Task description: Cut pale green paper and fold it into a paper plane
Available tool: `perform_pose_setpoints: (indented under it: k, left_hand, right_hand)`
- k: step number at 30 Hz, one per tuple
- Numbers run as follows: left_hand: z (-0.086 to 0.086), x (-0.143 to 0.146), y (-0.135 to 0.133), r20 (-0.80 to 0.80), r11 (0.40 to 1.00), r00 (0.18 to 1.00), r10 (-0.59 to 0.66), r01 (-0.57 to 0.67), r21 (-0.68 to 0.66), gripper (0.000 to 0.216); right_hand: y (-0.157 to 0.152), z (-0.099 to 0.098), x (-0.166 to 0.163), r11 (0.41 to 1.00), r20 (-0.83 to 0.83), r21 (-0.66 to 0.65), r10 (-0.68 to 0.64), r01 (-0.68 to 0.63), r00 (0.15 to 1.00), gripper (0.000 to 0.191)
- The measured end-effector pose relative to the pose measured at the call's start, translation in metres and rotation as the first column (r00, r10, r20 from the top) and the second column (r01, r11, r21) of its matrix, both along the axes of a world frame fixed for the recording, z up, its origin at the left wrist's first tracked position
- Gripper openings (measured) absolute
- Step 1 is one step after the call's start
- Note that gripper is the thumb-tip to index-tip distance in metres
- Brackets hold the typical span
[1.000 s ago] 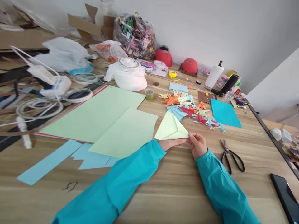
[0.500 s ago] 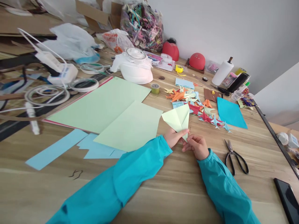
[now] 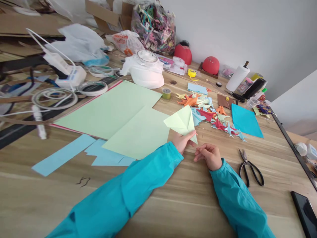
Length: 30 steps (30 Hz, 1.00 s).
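My left hand (image 3: pixel 183 141) is closed on a pale green sheet of folded paper (image 3: pixel 182 120), thumb on top and fingers beneath. The paper has a kite-like shape with creased flaps and a narrow point towards me. Just right of that point, my right hand (image 3: pixel 208 155) hovers apart from the paper, its fingers curled together with nothing visible in them. Beyond the folded paper lies a heap of small folded paper figures (image 3: pixel 205 114) in orange, red, blue and pale green.
Large pale green sheets (image 3: pixel 138 132) and blue paper strips (image 3: pixel 64 155) lie to the left. Black-handled scissors (image 3: pixel 250 167) and a phone (image 3: pixel 305 211) are on the right. Farther back are a thread spool (image 3: pixel 166 94), a turquoise sheet (image 3: pixel 247 120) and a white power strip (image 3: pixel 71 77).
My left hand has drawn the folded paper away to the left and tilted it. My right hand has let go of its lower point. The view has shifted slightly.
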<state>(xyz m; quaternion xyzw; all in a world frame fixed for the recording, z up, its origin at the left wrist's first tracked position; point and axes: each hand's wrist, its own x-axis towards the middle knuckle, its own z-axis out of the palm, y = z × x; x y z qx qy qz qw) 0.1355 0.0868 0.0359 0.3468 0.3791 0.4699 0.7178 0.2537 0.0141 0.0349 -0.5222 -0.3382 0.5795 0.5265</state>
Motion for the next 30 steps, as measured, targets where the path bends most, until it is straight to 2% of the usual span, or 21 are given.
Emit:
perform_pose_setpoints:
  k: [5, 10, 17, 27, 30]
  left_hand:
    - [-0.0054, 0.0005, -0.0004, -0.074, 0.996, 0.994, -0.076, 0.079, 0.041, 0.034]
    - [-0.0046, 0.0011, -0.006, -0.209, 0.984, 0.968, -0.137, 0.157, 0.084, 0.031]
    - [0.0, -0.0006, -0.0055, -0.187, 0.972, 0.959, -0.213, 0.228, 0.06, 0.032]
    - [-0.0006, -0.0006, -0.0051, -0.191, 0.938, 0.937, -0.292, 0.32, 0.137, 0.043]
    - [-0.0016, -0.0013, -0.0034, -0.208, 0.924, 0.923, -0.323, 0.356, 0.142, 0.042]
  right_hand:
    - [0.002, -0.0009, 0.0008, 1.0, -0.069, 0.011, -0.01, 0.011, 0.998, 0.032]
    - [0.0014, 0.0018, -0.0025, 0.998, 0.035, 0.016, 0.065, -0.065, 0.997, 0.034]
    - [0.0013, 0.003, 0.0001, 0.988, 0.025, -0.045, 0.152, -0.151, 0.988, 0.037]
    - [-0.0002, 0.0025, -0.0017, 0.99, 0.087, -0.015, 0.141, -0.14, 0.986, 0.039]
    - [0.0011, -0.0011, 0.0018, 0.996, 0.078, -0.002, 0.089, -0.089, 0.993, 0.039]
